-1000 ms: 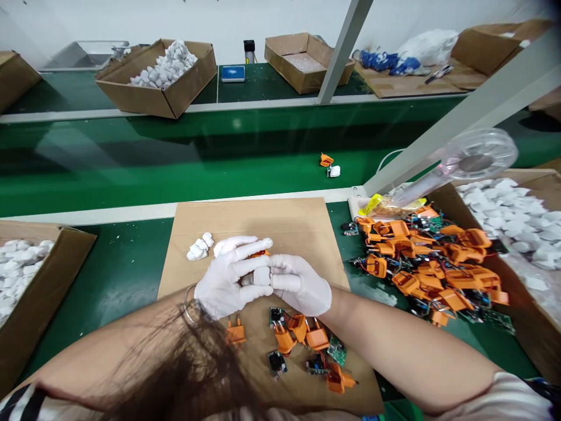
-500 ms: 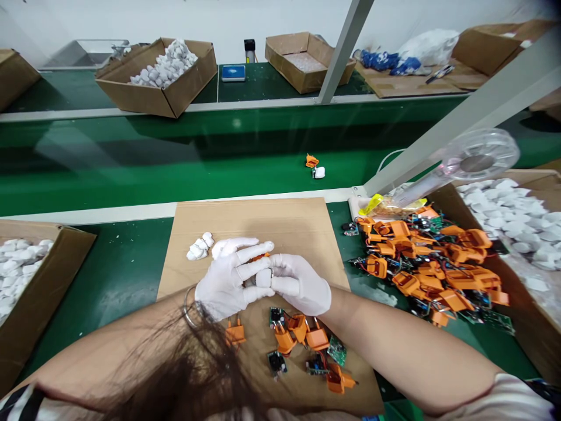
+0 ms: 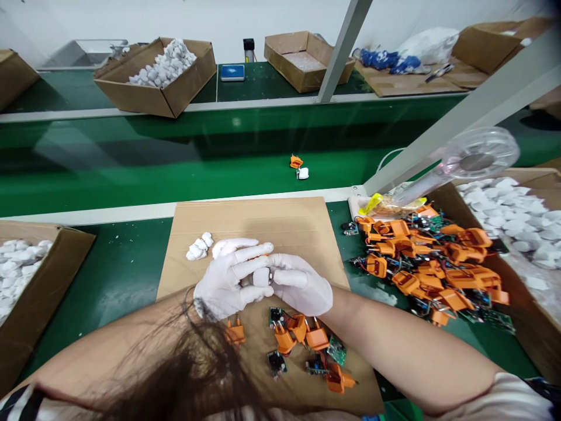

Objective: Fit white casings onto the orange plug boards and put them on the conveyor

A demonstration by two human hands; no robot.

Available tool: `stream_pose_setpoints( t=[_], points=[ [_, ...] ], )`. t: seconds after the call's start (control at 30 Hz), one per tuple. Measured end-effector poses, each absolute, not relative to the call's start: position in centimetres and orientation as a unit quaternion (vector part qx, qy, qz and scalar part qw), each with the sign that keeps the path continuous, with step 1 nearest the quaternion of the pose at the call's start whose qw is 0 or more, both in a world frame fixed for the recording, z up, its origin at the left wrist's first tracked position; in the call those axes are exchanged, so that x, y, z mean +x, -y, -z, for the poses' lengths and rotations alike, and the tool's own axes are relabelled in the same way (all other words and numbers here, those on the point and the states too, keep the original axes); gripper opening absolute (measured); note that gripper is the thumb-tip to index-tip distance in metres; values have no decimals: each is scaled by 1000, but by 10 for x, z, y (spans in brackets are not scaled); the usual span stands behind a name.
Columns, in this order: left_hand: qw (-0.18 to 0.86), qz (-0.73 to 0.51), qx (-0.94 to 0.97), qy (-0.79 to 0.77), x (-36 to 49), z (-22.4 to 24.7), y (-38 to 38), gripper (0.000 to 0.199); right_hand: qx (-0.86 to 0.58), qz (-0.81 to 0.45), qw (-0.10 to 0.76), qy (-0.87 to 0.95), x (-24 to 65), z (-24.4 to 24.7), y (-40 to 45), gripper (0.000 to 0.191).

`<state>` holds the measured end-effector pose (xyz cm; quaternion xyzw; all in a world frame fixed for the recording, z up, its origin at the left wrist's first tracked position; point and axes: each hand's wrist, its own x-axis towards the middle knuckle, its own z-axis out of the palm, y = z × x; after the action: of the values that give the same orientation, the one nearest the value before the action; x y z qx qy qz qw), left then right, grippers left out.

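Note:
Both my hands wear white gloves and meet over a brown cardboard sheet (image 3: 298, 228). Between thumb and fingers, my left hand (image 3: 225, 283) grips a small white plastic cap (image 3: 262, 277). My right hand (image 3: 302, 285) closes on the cap's right side, where a bit of metal shows. A sliver of orange peeks out behind the fingers; the rest of that part is hidden. Several white caps (image 3: 200, 247) lie beyond my left hand. Nearer my body are orange plug housings (image 3: 316, 337) with pins, wired to small green circuit boards (image 3: 337, 349).
On the right is a heap of orange plug housings with boards (image 3: 416, 257), beside a clear fan (image 3: 477, 155). Boxes of white caps stand left (image 3: 65, 251), right (image 3: 530, 175) and on the back shelf (image 3: 175, 99). A green conveyor belt (image 3: 210, 175) runs behind the sheet.
The white cap has shifted slightly left in my hands, and my right fingers have straightened somewhat. On the belt, an orange housing with a white cap has travelled left.

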<state>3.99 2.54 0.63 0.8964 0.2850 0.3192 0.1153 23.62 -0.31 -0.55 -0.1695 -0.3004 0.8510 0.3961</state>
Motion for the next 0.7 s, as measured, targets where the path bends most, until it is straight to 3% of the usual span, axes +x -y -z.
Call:
stream_pose_setpoints(
  t=[0.13,0.37,0.7],
  points=[
    [161,-315,894,-274,38,-5,-26,47,-203,-849,403,275,236,8,1,17],
    [185,-364,867,-287,36,-1,-24,74,-270,-827,425,251,236,11,2,34],
    [129,-319,894,-289,38,-7,-26,50,-307,-774,434,344,240,15,4,32]
  ],
)
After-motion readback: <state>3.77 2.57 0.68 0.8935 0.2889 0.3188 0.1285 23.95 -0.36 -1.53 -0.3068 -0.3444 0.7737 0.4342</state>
